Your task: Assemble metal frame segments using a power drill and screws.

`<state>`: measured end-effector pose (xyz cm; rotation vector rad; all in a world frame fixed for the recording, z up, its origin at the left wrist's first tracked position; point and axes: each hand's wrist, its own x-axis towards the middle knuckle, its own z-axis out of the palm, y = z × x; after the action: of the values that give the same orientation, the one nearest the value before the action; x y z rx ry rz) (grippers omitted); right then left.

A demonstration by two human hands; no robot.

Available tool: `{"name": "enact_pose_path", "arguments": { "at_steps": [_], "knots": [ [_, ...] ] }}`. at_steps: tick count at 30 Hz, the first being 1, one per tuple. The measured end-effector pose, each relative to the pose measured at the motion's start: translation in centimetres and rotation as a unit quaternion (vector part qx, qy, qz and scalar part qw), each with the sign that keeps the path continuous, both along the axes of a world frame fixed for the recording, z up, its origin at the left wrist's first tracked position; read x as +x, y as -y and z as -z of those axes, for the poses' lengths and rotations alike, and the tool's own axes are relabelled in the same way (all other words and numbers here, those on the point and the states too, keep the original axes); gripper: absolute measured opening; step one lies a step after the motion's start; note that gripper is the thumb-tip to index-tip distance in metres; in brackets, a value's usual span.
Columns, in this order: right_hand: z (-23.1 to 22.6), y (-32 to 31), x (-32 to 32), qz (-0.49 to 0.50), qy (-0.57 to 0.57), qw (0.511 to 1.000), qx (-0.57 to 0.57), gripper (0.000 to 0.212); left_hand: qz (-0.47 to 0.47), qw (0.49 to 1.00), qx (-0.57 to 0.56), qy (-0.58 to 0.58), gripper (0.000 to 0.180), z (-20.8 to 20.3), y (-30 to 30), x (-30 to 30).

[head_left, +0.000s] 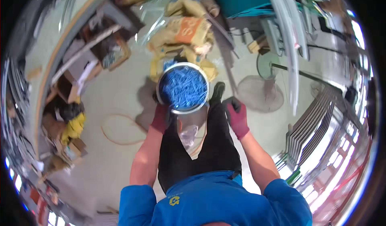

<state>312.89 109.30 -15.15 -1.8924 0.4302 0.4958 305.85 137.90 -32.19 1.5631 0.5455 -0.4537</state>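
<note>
A round bucket (160, 78) with a pale rim is in front of me, full of thin blue plastic pieces (185, 87). At its near left side is my left hand (161, 116), in a maroon glove with dark fingers. That hand is closed on the bucket's edge; the bucket hides part of the fingers. My right hand (237, 116), gloved the same way, hangs apart from the bucket beside my right leg. Its fingers are curled in, and nothing shows in them.
Crumpled tan sacks (181, 30) lie just beyond the bucket. A standing fan (261, 91) is to the right, near a stack of grey metal frames (311, 125). Cardboard and scraps (72, 125) pile up at left. An orange hose (110, 137) loops across the floor.
</note>
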Motion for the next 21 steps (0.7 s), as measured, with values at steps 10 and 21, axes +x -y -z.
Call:
{"name": "enact_pose_path", "arguments": {
  "at_steps": [10, 21],
  "knots": [
    [-5.7, 15.3, -18.6, 0.018, -0.041, 0.998, 0.047, 0.025, 0.038, 0.986, -0.147, -0.067, 0.055, -13.7, 5.3, -8.1],
    [-15.8, 32.7, -26.2, 0.2, 0.178, 0.934, 0.235, 0.097, 0.233, 0.941, -0.123, -0.21, 0.048, -19.9, 31.0, -8.4]
  ]
}}
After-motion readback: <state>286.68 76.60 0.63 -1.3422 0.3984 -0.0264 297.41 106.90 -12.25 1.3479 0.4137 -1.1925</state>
